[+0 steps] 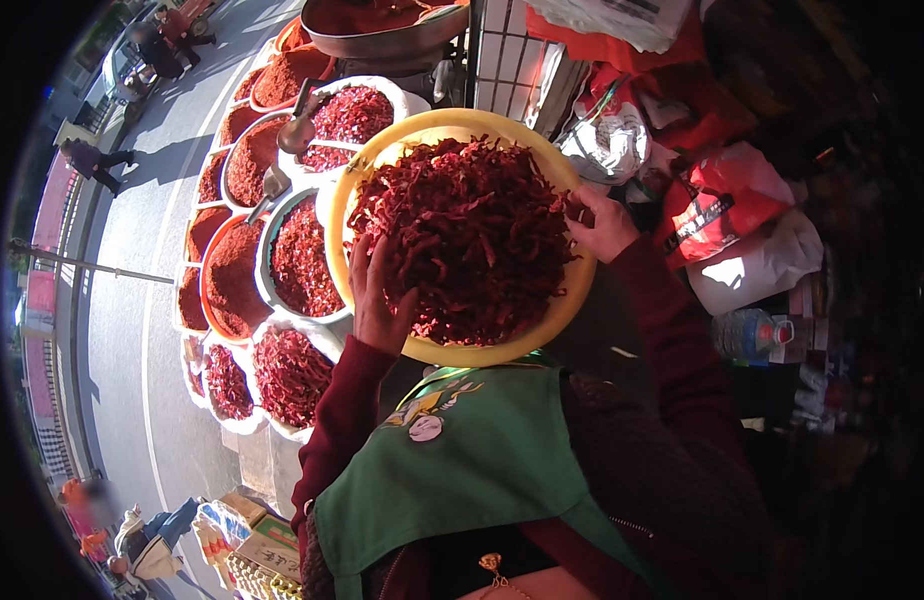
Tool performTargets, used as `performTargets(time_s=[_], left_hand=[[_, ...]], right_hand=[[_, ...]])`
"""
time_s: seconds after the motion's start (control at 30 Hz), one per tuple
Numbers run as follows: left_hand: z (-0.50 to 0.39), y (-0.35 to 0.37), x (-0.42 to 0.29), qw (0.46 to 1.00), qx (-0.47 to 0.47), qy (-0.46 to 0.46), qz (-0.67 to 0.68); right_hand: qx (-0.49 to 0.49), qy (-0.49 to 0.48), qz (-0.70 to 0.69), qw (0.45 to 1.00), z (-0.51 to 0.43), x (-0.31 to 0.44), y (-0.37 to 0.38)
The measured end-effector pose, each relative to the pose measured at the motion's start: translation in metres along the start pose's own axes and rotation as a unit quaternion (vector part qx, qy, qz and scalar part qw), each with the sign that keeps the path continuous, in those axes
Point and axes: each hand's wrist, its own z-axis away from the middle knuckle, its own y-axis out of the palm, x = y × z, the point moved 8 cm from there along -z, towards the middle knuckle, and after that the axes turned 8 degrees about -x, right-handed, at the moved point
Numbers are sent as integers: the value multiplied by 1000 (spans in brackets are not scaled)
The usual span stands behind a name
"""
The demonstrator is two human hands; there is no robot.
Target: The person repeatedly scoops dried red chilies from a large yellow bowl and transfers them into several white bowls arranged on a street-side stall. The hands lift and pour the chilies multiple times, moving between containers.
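Observation:
A yellow plastic basin [582, 281] sits before me, heaped with dried red chili peppers [469, 232]. My left hand [379, 300] reaches over the left side of the basin, its fingers and thumb apart and resting on the chilies. At the right rim is my right hand [603, 221], with curled fingers touching or close to the edge of the heap. Whether a chili is pinched between those fingertips is hidden. The basin's lower edge is just above the green apron [462, 457] on my front.
Left stand tubs of chili flakes [306, 259] and ground chili [238, 277], with a metal scoop [274, 184]. Sacks of dried chilies [291, 375] are nearer. A large metal pan [387, 34] is beyond. Right are red plastic bags [732, 195] and a plastic bottle [747, 334]. People walk on the road [124, 300].

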Motion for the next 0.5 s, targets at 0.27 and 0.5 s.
performTargets(time_s=[0.27, 0.5], left_hand=[[-4, -6, -3, 1000, -8, 14, -25], [-11, -2, -2, 999, -18, 37, -18]], right_hand=[[91, -10, -3, 996, 41, -11, 39], [135, -5, 80, 988, 72, -24, 92]])
